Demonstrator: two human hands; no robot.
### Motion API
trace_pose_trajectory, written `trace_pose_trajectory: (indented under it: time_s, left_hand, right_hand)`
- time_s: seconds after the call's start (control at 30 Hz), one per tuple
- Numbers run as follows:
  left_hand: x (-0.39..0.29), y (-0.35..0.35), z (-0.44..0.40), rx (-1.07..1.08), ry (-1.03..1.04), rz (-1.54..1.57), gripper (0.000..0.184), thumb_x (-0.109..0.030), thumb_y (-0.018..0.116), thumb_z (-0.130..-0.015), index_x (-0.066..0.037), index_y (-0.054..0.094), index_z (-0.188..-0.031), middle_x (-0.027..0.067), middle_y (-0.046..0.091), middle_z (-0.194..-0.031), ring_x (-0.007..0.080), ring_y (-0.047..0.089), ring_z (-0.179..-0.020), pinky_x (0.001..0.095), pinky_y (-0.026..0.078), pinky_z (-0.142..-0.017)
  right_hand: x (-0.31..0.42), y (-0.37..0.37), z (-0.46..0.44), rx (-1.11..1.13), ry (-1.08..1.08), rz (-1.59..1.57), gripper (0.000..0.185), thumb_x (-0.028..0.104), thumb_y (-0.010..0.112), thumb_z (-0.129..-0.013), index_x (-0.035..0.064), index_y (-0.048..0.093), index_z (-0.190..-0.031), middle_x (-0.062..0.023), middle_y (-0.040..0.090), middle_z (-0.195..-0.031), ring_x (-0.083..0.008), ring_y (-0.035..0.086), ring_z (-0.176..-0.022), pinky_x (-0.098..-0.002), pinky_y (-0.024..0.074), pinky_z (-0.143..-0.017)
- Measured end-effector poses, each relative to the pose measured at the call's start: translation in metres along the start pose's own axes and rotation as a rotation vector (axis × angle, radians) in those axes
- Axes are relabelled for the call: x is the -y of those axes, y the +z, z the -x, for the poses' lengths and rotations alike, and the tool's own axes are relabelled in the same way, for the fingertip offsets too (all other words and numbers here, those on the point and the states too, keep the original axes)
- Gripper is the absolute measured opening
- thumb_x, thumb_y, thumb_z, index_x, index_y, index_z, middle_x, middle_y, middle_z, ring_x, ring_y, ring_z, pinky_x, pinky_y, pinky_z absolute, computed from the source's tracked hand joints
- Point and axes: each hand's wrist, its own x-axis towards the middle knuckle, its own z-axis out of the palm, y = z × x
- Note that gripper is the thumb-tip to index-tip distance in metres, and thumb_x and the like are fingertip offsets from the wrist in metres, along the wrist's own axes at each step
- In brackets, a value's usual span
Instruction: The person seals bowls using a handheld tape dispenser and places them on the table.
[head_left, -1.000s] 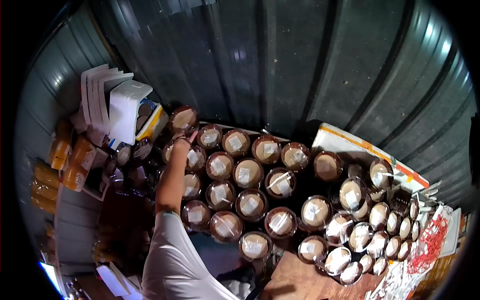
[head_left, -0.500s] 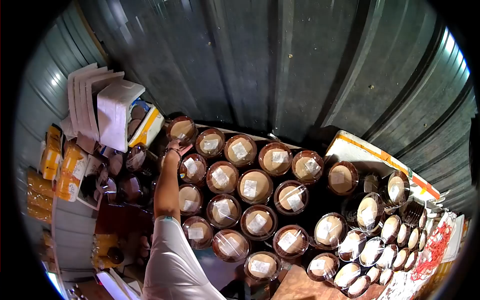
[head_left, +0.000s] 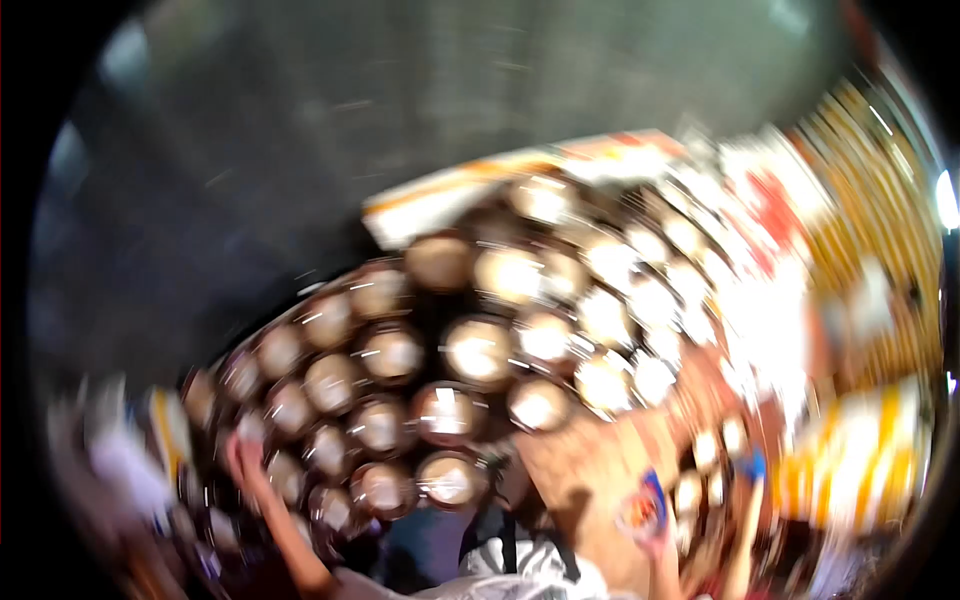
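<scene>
My left hand (head_left: 246, 455) is smeared by motion at the lower left, with its forearm rising from the bottom edge. It is beside a round brown bowl (head_left: 285, 475) in the packed rows. I cannot tell whether its fingers grip anything. Many such bowls, with pale round middles, stand close together, among them one nearer the front (head_left: 446, 412). Clear lids and white paper labels show on them in the sharper earlier view. My right hand is not seen; the two forearms at the lower right appear to be another person's.
A white foam box (head_left: 410, 215) with an orange stripe stands behind the bowls, against a dark corrugated wall (head_left: 330, 120). Brown board (head_left: 570, 470) lies in front. Another person's hand (head_left: 655, 540) holds a blue-edged item with orange-red contents. A yellow-striped bag (head_left: 850, 460) is at right.
The view has swung right and blurred, bringing the brown board and another person's arms into sight. My left hand, earlier at a back-corner bowl, now appears lower and farther left in the picture.
</scene>
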Motion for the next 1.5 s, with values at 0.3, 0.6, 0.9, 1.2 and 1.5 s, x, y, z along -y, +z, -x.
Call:
trace_pose_trajectory:
  time_s: [0.3,0.6,0.9,1.2,1.5]
  left_hand:
    - [-0.060,0.216,0.372,1.613,-0.555,0.376,0.040,-0.028,0.053,-0.099,0.005,0.057,-0.121,0.0171,0.069,-0.095,0.0262,0.068,-0.086,0.0403,0.057,-0.081]
    - [0.139,0.421,0.627,2.138,-0.663,-0.341,0.055,-0.031,0.061,-0.101,-0.010,0.034,-0.144,0.0071,0.062,-0.094,0.0180,0.064,-0.079,0.0352,0.056,-0.066]
    - [0.186,0.484,0.800,1.885,-0.639,-0.379,0.034,-0.013,0.060,-0.099,-0.005,0.055,-0.132,0.0133,0.068,-0.116,0.0291,0.072,-0.092,0.0394,0.065,-0.066]
    - [0.216,0.388,0.650,1.888,-0.748,-0.344,0.052,0.007,0.057,-0.094,-0.009,0.047,-0.142,0.0093,0.060,-0.134,0.0225,0.061,-0.120,0.0378,0.051,-0.103]
    - [0.174,0.382,0.635,1.733,0.066,-0.713,0.041,-0.017,0.065,-0.094,-0.002,0.049,-0.128,0.0193,0.052,-0.132,0.0300,0.061,-0.116,0.0363,0.053,-0.092]
  right_hand:
    - [-0.133,-0.068,0.079,0.244,-0.047,-0.627,0.051,0.042,0.047,-0.106,0.0060,0.051,-0.141,-0.0158,0.059,-0.136,-0.0334,0.055,-0.128,-0.0530,0.0345,-0.118]
    - [-0.162,-0.152,0.116,-0.016,-0.432,-0.781,0.044,0.037,0.048,-0.106,0.0041,0.056,-0.133,-0.0108,0.069,-0.113,-0.0246,0.066,-0.100,-0.0404,0.0520,-0.093]
    - [-0.197,-0.208,0.114,-0.466,-0.378,-0.530,0.040,0.041,0.062,-0.101,0.0037,0.067,-0.115,-0.0031,0.070,-0.103,-0.0128,0.066,-0.093,-0.0289,0.0511,-0.083]
    - [-0.149,-0.209,0.108,-0.570,-0.563,0.224,0.031,0.027,0.071,-0.095,-0.0018,0.068,-0.104,-0.0040,0.070,-0.087,-0.0103,0.062,-0.082,-0.0298,0.0515,-0.075]
    - [-0.089,-0.183,0.107,-0.331,-0.658,0.442,0.036,0.021,0.072,-0.092,-0.0053,0.065,-0.117,-0.0070,0.071,-0.098,-0.0110,0.063,-0.089,-0.0299,0.0518,-0.083]
